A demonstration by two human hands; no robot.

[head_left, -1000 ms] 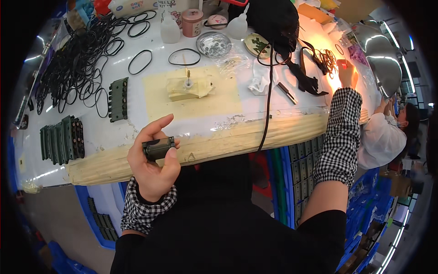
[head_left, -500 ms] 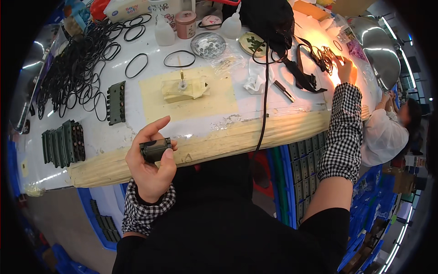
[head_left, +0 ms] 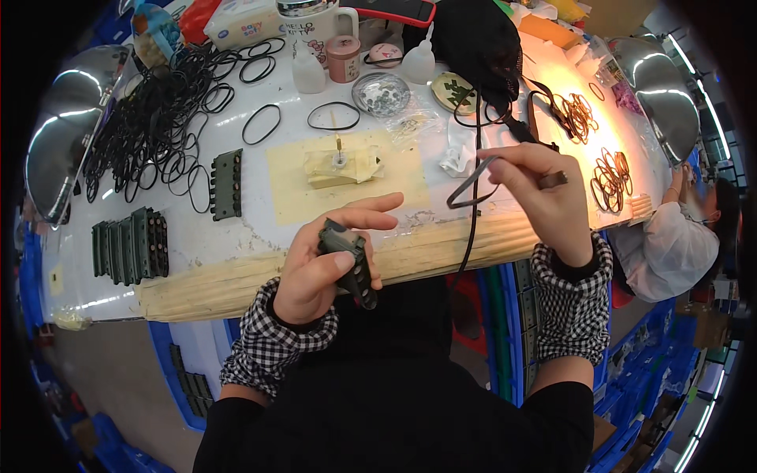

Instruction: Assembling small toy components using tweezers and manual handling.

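My left hand (head_left: 315, 264) is closed round a dark green moulded plastic part (head_left: 347, 251), with the thumb on its face and the forefinger stretched out past it. To its right, above the table's padded front edge, my right hand (head_left: 544, 193) pinches a thin dark rubber band (head_left: 467, 191) between thumb and forefinger. The band hangs as a narrow loop, apart from the green part. A short dark rod end (head_left: 554, 180) shows between the curled fingers of that hand; the remainder is hidden.
Several similar green parts (head_left: 130, 248) stand in a row at the left, with another green part (head_left: 226, 185) nearby. A taped block with a pin (head_left: 339, 165) sits mid-table. Black bands (head_left: 150, 118) heap at far left; more bands (head_left: 611, 180) lie under the lamp. A black cord (head_left: 473, 236) hangs in front.
My right hand has come back from the lit bands at the far right, now holding a band. My left hand has moved right and turned the green part from level to upright.
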